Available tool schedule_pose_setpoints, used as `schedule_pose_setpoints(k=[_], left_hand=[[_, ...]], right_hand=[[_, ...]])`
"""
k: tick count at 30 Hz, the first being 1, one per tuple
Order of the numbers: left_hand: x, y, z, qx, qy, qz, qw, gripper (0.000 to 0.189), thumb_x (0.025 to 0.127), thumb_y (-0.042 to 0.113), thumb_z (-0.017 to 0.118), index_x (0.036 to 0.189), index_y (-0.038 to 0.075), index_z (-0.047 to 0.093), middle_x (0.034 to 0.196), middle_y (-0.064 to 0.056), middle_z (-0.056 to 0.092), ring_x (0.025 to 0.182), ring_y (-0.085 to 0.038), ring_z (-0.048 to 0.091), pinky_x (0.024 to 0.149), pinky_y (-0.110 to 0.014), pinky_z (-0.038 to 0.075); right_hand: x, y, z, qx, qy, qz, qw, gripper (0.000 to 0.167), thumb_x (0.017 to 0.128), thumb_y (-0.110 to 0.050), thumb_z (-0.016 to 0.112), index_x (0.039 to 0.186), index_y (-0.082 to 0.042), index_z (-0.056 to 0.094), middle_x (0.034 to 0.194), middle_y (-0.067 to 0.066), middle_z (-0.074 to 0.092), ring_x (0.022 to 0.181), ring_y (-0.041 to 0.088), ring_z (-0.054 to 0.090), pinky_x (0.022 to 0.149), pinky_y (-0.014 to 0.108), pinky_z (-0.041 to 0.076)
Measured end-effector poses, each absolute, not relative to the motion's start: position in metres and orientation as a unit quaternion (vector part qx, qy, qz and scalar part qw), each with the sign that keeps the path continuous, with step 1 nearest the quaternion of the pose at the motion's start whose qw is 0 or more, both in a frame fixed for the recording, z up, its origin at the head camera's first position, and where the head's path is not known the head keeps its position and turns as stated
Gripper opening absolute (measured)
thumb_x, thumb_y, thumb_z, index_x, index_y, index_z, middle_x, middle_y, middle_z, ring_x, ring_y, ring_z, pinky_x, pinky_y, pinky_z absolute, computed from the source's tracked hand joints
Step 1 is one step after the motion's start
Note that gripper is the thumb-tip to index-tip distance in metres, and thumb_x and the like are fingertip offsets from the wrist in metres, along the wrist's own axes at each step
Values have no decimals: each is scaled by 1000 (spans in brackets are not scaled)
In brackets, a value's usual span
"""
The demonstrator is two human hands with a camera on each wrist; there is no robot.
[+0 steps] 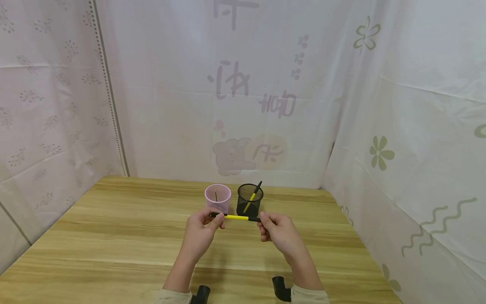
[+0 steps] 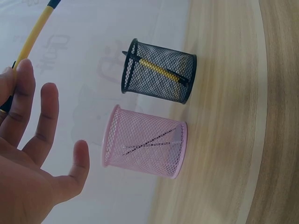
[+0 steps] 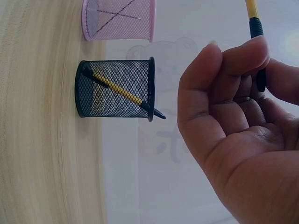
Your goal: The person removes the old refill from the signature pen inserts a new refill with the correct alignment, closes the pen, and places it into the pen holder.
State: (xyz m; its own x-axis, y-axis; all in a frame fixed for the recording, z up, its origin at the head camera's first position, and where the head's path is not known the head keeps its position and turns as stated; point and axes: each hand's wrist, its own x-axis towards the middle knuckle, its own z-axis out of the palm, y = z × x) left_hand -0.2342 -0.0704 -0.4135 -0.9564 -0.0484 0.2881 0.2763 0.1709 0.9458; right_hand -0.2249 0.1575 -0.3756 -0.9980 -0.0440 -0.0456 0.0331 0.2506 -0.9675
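Both hands hold one yellow pen with black ends [image 1: 237, 218] level above the table, in front of two mesh cups. My left hand [image 1: 199, 233] pinches the clip end between thumb and index finger; its other fingers spread loosely in the left wrist view. At the opposite black end, thumb and curled fingers of my right hand [image 1: 281, 232] grip the pen. Behind the left hand stands a pink mesh cup [image 2: 140, 163] with two thin dark sticks crossed inside. Beside it, a black mesh cup [image 3: 112, 65] contains another yellow and black pen [image 1: 252, 197], leaning with its tip above the rim.
The wooden table [image 1: 133, 236] reaches back to a printed white curtain [image 1: 171, 105], with more curtain [image 1: 417, 147] along the right side. Black elbow-shaped pieces [image 1: 281, 289] show by both sleeves.
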Motion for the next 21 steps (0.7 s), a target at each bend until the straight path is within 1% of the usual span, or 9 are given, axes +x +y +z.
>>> schedule_pose_setpoints(k=[4, 12, 21], left_hand=[[-234, -70, -413, -78, -755, -638, 131, 10, 101, 12, 72, 92, 9, 75, 76, -7, 72, 84, -16, 70, 80, -31, 51], [-234, -70, -414, -76, -753, -640, 131, 9, 101, 11, 72, 92, 9, 75, 76, -7, 72, 83, -16, 70, 79, -30, 50], [-234, -69, -414, -75, -752, -641, 133, 9, 101, 11, 72, 93, 7, 75, 76, -7, 72, 82, -15, 70, 78, -30, 51]], right_hand=[[-224, 158, -375, -6, 792, -610, 29, 30, 113, -21, 54, 100, 2, 69, 82, 6, 58, 73, 17, 58, 73, 29, 59], [-225, 159, -377, -10, 791, -611, 22, 27, 111, -19, 56, 103, 3, 70, 82, 6, 60, 73, 17, 58, 71, 29, 58], [-225, 160, -378, -2, 799, -601, 17, 22, 110, -16, 60, 103, 2, 70, 83, 7, 62, 73, 17, 60, 73, 31, 60]])
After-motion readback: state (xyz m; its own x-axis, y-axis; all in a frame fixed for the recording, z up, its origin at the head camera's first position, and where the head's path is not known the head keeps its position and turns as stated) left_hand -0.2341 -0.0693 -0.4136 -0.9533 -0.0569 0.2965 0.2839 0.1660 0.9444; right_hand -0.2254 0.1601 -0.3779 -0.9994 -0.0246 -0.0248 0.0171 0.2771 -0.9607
